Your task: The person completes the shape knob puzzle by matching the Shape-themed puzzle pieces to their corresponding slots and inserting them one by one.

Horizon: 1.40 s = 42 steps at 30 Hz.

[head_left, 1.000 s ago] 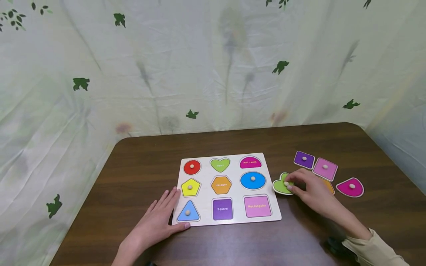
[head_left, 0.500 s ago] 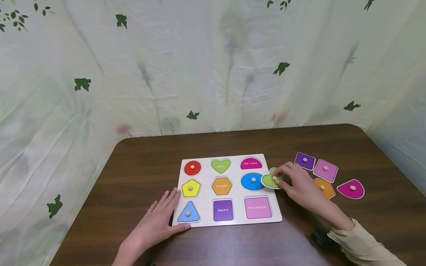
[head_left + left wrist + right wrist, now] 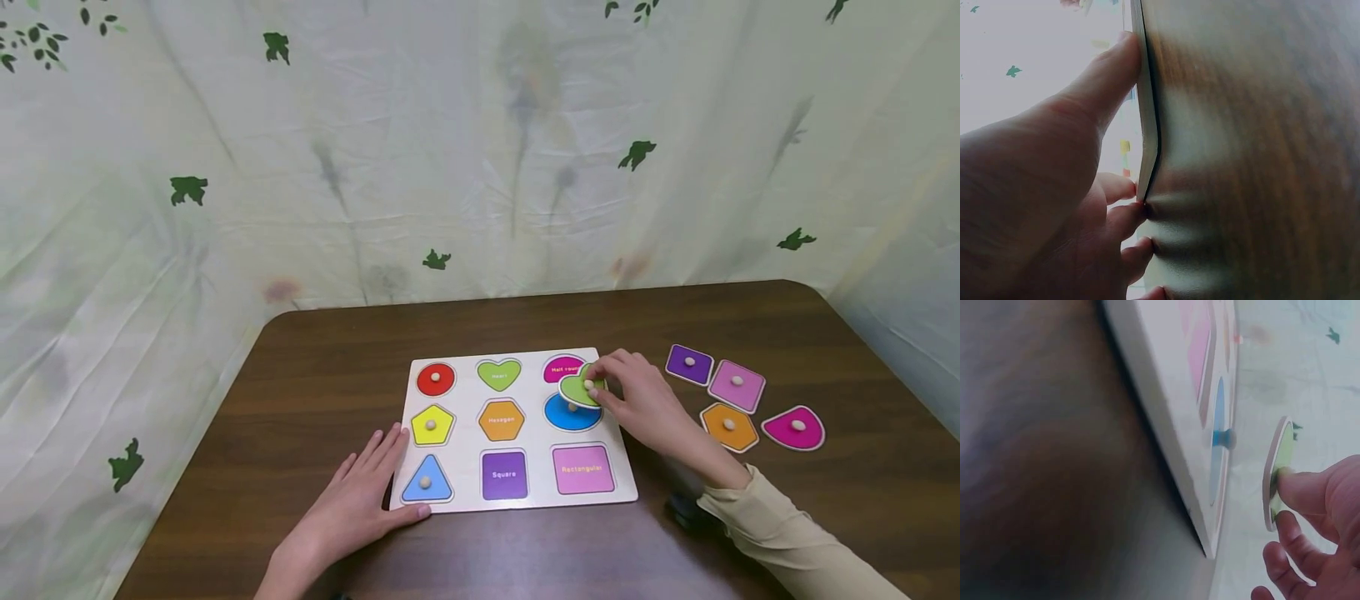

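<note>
A white shape-puzzle board (image 3: pixel 465 458) lies on the table, with red circle, yellow pentagon, blue triangle and blue oval (image 3: pixel 564 417) pieces in its recesses. My left hand (image 3: pixel 356 492) rests at the board's lower left corner, fingers straight along the edge, thumb on the front rim. My right hand (image 3: pixel 637 400) pinches the knob of a green heart piece (image 3: pixel 574 388), held above the board over the oval and the half-round recess. In the right wrist view the heart piece (image 3: pixel 1277 462) is clear of the board. The heart recess (image 3: pixel 498 375) shows bare in the top row.
Right of the board lie a purple square piece (image 3: pixel 688 364), a pink rectangle piece (image 3: pixel 737 385), an orange hexagon piece (image 3: pixel 729 427) and a magenta half-round piece (image 3: pixel 793 428), all knobbed. A patterned curtain (image 3: pixel 480 150) hangs behind the wooden table (image 3: pixel 337 342).
My right hand has carried the green heart piece leftward and away from me, from beside the board's right edge to over the board. The left hand stays in place.
</note>
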{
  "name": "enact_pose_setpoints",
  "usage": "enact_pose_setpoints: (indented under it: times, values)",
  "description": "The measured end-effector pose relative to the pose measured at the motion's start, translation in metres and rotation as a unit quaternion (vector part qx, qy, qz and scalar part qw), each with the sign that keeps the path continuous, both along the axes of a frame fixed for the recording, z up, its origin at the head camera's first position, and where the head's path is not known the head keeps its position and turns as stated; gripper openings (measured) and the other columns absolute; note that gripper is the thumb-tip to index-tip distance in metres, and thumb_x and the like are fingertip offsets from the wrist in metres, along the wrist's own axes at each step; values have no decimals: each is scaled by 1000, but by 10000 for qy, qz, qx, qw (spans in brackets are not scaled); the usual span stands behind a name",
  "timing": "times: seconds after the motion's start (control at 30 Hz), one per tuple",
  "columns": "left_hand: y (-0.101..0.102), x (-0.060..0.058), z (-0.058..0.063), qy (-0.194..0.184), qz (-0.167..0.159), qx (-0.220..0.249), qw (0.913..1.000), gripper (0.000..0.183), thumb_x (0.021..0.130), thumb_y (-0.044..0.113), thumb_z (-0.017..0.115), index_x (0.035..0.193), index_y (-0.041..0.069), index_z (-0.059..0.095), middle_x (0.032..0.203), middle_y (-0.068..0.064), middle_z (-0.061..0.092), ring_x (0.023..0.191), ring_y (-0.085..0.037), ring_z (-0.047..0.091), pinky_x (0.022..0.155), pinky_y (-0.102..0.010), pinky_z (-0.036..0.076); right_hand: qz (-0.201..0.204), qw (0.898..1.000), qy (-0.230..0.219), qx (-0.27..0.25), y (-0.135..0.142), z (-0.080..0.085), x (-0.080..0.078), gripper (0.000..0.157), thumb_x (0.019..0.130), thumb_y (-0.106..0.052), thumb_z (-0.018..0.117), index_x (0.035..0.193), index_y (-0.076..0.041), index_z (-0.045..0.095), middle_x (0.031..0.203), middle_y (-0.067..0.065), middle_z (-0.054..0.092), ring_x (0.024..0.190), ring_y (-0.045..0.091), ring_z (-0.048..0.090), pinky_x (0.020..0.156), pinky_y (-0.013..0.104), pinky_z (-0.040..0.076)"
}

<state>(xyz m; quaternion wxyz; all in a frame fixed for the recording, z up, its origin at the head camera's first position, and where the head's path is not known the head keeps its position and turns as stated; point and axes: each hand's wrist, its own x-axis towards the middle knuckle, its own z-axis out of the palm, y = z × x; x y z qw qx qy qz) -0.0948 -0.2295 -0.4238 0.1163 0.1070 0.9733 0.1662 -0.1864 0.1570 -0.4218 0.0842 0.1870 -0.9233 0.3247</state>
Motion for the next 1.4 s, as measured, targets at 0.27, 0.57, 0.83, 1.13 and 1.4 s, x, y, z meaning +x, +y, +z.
enact_pose_setpoints:
  times: [0.27, 0.57, 0.83, 1.13, 1.4]
  values:
    - [1, 0, 1, -15, 17, -5, 10000, 109, 76, 72, 67, 157, 11, 26, 162, -7, 22, 148, -35, 16, 112, -63, 18, -67, 9999, -75, 11, -17, 0, -12, 15, 87, -16, 77, 101, -15, 70, 98, 2, 61, 96, 25, 50, 83, 45, 40]
    - [0, 0, 0, -12, 12, -3, 10000, 109, 76, 72, 66, 157, 11, 26, 162, -7, 22, 148, -34, 16, 112, -63, 19, -21, 10000, -45, -8, -41, 3, -22, 15, 89, -18, 74, 103, -16, 69, 102, 4, 62, 100, 25, 51, 87, 48, 40]
    - [0, 0, -1, 21, -10, 6, 10000, 109, 76, 72, 66, 157, 11, 25, 162, -7, 22, 147, -34, 17, 112, -62, 19, -21, 10000, 89, 4, -61, 5, -30, 14, 90, -18, 74, 102, -15, 69, 102, 3, 62, 101, 25, 51, 86, 46, 40]
    - [0, 1, 0, 23, -4, 30, 10000, 109, 76, 72, 66, 157, 11, 25, 162, -7, 22, 147, -35, 17, 112, -63, 19, 67, 9998, 176, 108, -81, 4, -44, 9, 92, -19, 71, 99, -15, 69, 95, 0, 60, 91, 21, 49, 76, 39, 37]
    - [1, -1, 0, -6, 31, -26, 10000, 110, 75, 72, 67, 157, 10, 26, 162, -8, 22, 147, -35, 17, 112, -64, 19, -2, 9988, -44, 495, -97, 2, -54, 9, 93, -21, 69, 100, -16, 70, 97, 0, 60, 94, 22, 50, 78, 39, 38]
